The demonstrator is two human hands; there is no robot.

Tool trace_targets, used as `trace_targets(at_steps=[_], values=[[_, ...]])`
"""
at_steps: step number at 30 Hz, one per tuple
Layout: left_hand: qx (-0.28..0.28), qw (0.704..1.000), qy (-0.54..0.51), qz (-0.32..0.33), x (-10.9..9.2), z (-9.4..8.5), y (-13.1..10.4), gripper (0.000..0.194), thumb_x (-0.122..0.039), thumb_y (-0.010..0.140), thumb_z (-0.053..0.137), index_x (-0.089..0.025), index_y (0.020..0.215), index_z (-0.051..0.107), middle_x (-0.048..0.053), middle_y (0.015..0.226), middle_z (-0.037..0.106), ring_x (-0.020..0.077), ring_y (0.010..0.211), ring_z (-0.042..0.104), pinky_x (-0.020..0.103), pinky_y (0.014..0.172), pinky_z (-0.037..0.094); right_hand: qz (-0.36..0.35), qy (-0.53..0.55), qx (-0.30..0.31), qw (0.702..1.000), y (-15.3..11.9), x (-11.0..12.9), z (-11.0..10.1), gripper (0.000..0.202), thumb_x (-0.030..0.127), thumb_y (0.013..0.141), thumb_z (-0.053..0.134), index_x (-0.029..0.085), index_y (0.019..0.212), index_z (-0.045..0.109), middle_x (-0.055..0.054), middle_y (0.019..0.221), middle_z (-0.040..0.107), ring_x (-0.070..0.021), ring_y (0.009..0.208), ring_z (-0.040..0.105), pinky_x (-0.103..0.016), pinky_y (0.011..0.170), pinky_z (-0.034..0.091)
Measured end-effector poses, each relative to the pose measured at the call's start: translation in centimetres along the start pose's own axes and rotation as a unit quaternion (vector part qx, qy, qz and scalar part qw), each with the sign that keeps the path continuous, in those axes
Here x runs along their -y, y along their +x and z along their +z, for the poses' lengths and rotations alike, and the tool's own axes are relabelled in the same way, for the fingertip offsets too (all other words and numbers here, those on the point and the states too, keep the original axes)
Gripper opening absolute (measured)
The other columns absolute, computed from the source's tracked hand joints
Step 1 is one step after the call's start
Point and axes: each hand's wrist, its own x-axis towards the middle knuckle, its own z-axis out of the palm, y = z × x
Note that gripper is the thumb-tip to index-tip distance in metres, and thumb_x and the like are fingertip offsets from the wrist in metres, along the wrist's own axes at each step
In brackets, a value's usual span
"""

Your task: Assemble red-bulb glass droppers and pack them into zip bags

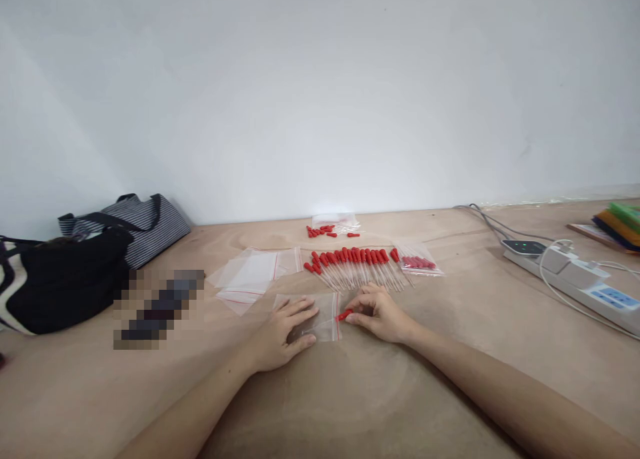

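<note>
My left hand (283,332) presses flat on a small clear zip bag (325,309) lying on the wooden table. My right hand (377,312) pinches a dropper with a red bulb (344,315) at the bag's red-lined mouth. Its glass stem appears to lie inside the bag. Just beyond my hands a row of several red-bulbed droppers (357,262) lies side by side. A filled bag of droppers (419,262) rests at the row's right end.
Empty zip bags (253,272) are piled to the left. Loose red bulbs (323,231) and another bag (336,221) lie near the wall. Dark and striped bags (75,259) occupy the left side. A power strip with cables (575,276) and coloured sheets (620,224) sit at right.
</note>
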Motion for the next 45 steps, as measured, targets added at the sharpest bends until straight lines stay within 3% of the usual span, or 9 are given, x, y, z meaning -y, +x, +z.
trace_targets(at_steps=[11, 17, 20, 27, 31, 38, 42, 45], values=[[-0.026, 1.0, -0.007, 0.002, -0.5, 1.0, 0.9, 0.045, -0.04, 0.082, 0.046, -0.025, 0.124, 0.044, 0.006, 0.134, 0.039, 0.025, 0.124, 0.031, 0.051, 0.102, 0.019, 0.046, 0.053, -0.037, 0.997, 0.6, 0.2, 0.6, 0.016, 0.038, 0.07, 0.062, 0.023, 0.071, 0.068, 0.0, 0.065, 0.057, -0.0141, 0.069, 0.05, -0.029, 0.069, 0.035], [-0.031, 0.999, -0.01, 0.005, -0.7, 1.0, 0.9, 0.042, -0.039, 0.082, 0.045, -0.026, 0.122, 0.046, 0.006, 0.133, 0.04, 0.0252, 0.124, 0.033, 0.051, 0.102, 0.02, 0.089, 0.033, -0.018, 0.995, 0.9, 0.9, 1.5, 0.022, 0.043, 0.062, 0.068, 0.021, 0.061, 0.065, 0.002, 0.062, 0.059, -0.0133, 0.067, 0.051, -0.035, 0.078, 0.029], [-0.031, 1.0, -0.005, 0.003, -0.8, 0.9, 0.8, 0.039, -0.037, 0.084, 0.042, -0.025, 0.121, 0.047, 0.007, 0.132, 0.041, 0.0246, 0.123, 0.033, 0.05, 0.102, 0.021, 0.083, 0.038, -0.012, 0.996, 0.9, 1.3, 1.6, 0.021, 0.041, 0.066, 0.066, 0.021, 0.06, 0.064, 0.002, 0.063, 0.06, -0.0141, 0.07, 0.052, -0.035, 0.079, 0.029], [-0.047, 0.999, -0.003, 0.009, -1.2, 1.0, 1.3, 0.039, -0.037, 0.082, 0.047, -0.024, 0.119, 0.049, 0.008, 0.129, 0.045, 0.0258, 0.12, 0.038, 0.051, 0.1, 0.024, 0.055, 0.093, 0.018, 0.994, 1.2, 1.2, 1.5, 0.011, 0.028, 0.073, 0.059, 0.023, 0.076, 0.068, 0.001, 0.069, 0.061, -0.0145, 0.073, 0.053, -0.03, 0.073, 0.033], [-0.049, 0.999, -0.003, 0.008, -1.5, 1.3, 1.7, 0.042, -0.037, 0.081, 0.048, -0.023, 0.12, 0.048, 0.008, 0.128, 0.046, 0.0258, 0.12, 0.039, 0.05, 0.1, 0.026, 0.099, 0.051, 0.037, 0.993, 1.3, 1.9, 1.6, 0.015, 0.034, 0.075, 0.057, 0.025, 0.075, 0.068, 0.003, 0.061, 0.059, -0.0127, 0.065, 0.052, -0.036, 0.078, 0.029], [-0.03, 0.998, -0.029, 0.038, -0.5, 0.4, 0.6, 0.059, -0.045, 0.074, 0.055, -0.024, 0.127, 0.039, 0.007, 0.132, 0.042, 0.0264, 0.12, 0.038, 0.046, 0.099, 0.031, 0.1, -0.008, 0.034, 0.994, 1.0, 1.8, 1.1, 0.016, 0.031, 0.078, 0.052, 0.026, 0.076, 0.067, 0.003, 0.065, 0.061, -0.0137, 0.069, 0.052, -0.038, 0.078, 0.024], [-0.023, 0.997, -0.053, 0.056, 0.6, -0.1, 0.1, 0.04, -0.037, 0.083, 0.044, -0.027, 0.122, 0.046, 0.003, 0.127, 0.048, 0.0215, 0.117, 0.042, 0.042, 0.1, 0.032, 0.073, 0.002, 0.049, 0.996, 0.9, 1.6, 0.8, 0.019, 0.032, 0.073, 0.058, 0.033, 0.09, 0.066, 0.003, 0.071, 0.063, -0.0162, 0.075, 0.053, -0.039, 0.08, 0.023], [-0.027, 0.997, -0.058, 0.049, 0.5, 0.1, 0.4, 0.033, -0.03, 0.086, 0.039, -0.027, 0.116, 0.052, 0.003, 0.123, 0.052, 0.0196, 0.116, 0.044, 0.043, 0.101, 0.03, 0.085, 0.017, 0.057, 0.995, 1.0, 2.2, 0.9, 0.017, 0.038, 0.075, 0.055, 0.033, 0.085, 0.068, 0.002, 0.073, 0.065, -0.0157, 0.072, 0.053, -0.042, 0.081, 0.022]])
